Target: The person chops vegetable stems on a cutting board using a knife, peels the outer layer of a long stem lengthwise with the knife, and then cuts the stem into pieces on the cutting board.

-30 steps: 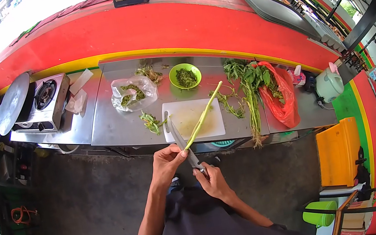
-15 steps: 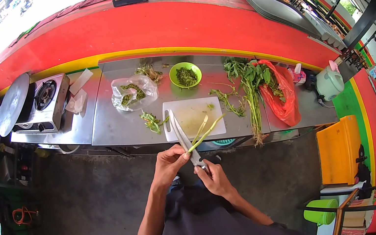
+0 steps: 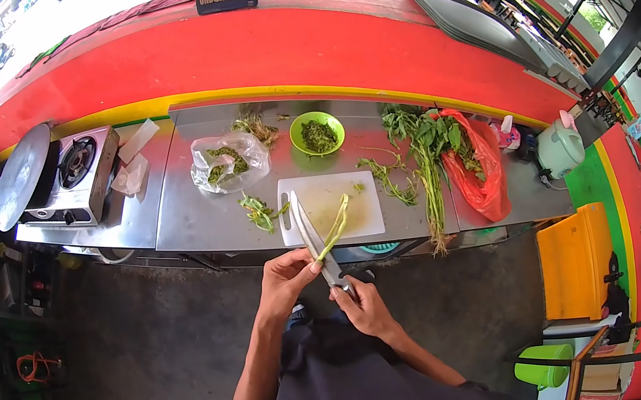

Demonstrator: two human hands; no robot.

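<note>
Head camera view: the person's left hand [image 3: 287, 280] pinches the near end of a green stalk [image 3: 336, 230] between thumb and fingers, while the right hand [image 3: 366, 308] has its fingers closed around the handle of a knife [image 3: 307, 226]. From where I stand, the stalk crosses the blade close to the left thumb, its far end over the white cutting board [image 3: 371, 220]; I judge it is being cut or trimmed in the air. Another stroke would call for a steady pinch, a controlled blade and that thumb clear of the edge. Beyond sits a green bowl [image 3: 341, 139] of chopped greens; leafy stems [image 3: 431, 190] lie beside a red bag [image 3: 491, 197].
</note>
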